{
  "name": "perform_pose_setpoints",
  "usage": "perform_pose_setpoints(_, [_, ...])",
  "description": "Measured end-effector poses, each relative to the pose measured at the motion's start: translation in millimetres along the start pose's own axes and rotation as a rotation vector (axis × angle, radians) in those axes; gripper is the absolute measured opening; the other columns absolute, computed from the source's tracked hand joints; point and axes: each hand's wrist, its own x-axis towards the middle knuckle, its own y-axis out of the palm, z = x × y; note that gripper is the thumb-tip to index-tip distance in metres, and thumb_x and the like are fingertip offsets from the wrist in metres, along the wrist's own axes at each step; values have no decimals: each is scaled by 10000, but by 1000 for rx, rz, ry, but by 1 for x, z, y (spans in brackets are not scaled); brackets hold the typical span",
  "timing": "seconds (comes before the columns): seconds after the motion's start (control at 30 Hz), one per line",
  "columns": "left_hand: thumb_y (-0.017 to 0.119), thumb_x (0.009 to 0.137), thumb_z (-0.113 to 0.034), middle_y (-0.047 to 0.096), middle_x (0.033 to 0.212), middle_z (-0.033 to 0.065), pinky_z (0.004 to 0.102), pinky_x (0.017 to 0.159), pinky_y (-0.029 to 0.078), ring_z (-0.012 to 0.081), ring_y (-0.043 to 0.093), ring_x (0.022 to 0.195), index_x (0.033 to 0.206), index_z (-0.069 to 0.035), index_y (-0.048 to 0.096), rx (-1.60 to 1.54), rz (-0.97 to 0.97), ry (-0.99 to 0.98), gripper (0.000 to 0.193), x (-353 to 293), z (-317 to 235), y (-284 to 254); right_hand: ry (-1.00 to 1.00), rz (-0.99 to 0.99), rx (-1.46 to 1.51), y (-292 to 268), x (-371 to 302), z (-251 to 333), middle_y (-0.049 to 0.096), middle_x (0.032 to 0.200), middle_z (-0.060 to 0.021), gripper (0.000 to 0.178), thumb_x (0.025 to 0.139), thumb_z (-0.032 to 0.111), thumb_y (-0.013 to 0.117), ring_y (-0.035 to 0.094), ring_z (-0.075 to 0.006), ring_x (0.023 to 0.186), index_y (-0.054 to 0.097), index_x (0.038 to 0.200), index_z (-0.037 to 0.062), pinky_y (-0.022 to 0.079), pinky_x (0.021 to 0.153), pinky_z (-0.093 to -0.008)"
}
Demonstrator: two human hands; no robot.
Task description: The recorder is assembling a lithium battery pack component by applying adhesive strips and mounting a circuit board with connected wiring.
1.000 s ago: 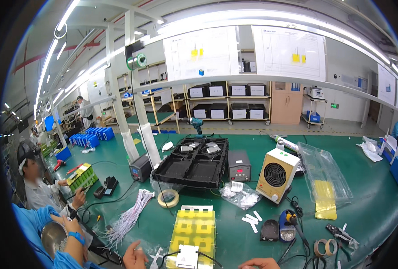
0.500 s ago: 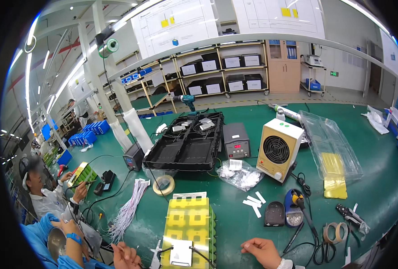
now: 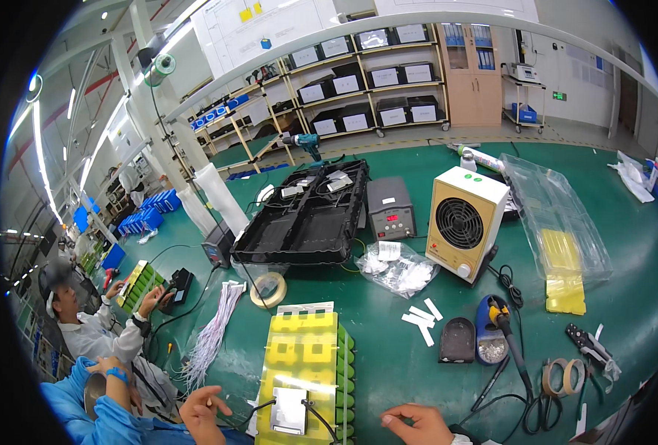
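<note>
A battery pack [image 3: 346,371] of green cells stands at the bottom centre under a yellow sheet [image 3: 299,348] with square cutouts. On its near part lies a flat white-silver module [image 3: 289,410] with black wires running off both sides. Just left of the pack my left hand [image 3: 204,411] is raised, its fingers loosely bent and apart, holding nothing. My right hand [image 3: 418,426] hovers over the bench right of the pack, fingers stretched out and nothing in them; the lower edge cuts it off.
Soldering iron stand [image 3: 492,337], tape rolls [image 3: 564,377] and wire stripper [image 3: 592,345] lie right; white strips [image 3: 422,320] nearer. Behind stand a fan unit [image 3: 466,222], soldering station [image 3: 390,211] and black tray [image 3: 303,219]. White wires [image 3: 214,334] lie left. A blue-sleeved person [image 3: 99,404] and another worker [image 3: 95,334] are at left.
My view has shifted slightly. My left hand has risen beside the pack, its fingers now toward the module. My right hand has moved a little left and down.
</note>
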Motion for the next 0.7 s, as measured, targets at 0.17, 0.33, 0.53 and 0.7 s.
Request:
perform_pose_setpoints(0.17, [557,1026,-330,558,693,45,242,527,322,81,427,567,822,-20,596,-191,269,-252,373,1,9,-22,-40,-13,-144,-1,-4,17,640,796,-70,158,948,149,659,586,-139,701,682,960,-6,462,632,-287])
perform_pose_setpoints(0.33, [538,1030,-344,526,693,27,241,520,324,95,417,556,872,-16,602,-359,161,-298,370,0,9,-21,-128,-64,-265,-1,-4,17,656,801,-122,165,933,161,668,621,-215,682,689,960,-1,478,623,-326])
perform_pose_setpoints(0.53, [534,1027,-366,583,787,67,229,542,338,109,425,587,1015,-26,588,-773,238,-433,345,8,-6,-15,-142,-63,-295,-4,-4,19,691,837,-159,164,915,165,669,646,-321,718,695,937,5,509,711,-384])
perform_pose_setpoints(0.7, [569,1017,-291,598,960,85,237,557,361,118,415,614,1018,-22,573,-793,149,-465,270,4,-7,-26,-110,15,-351,-2,-2,20,707,907,-166,205,933,205,633,661,-352,827,695,947,10,478,949,-420])
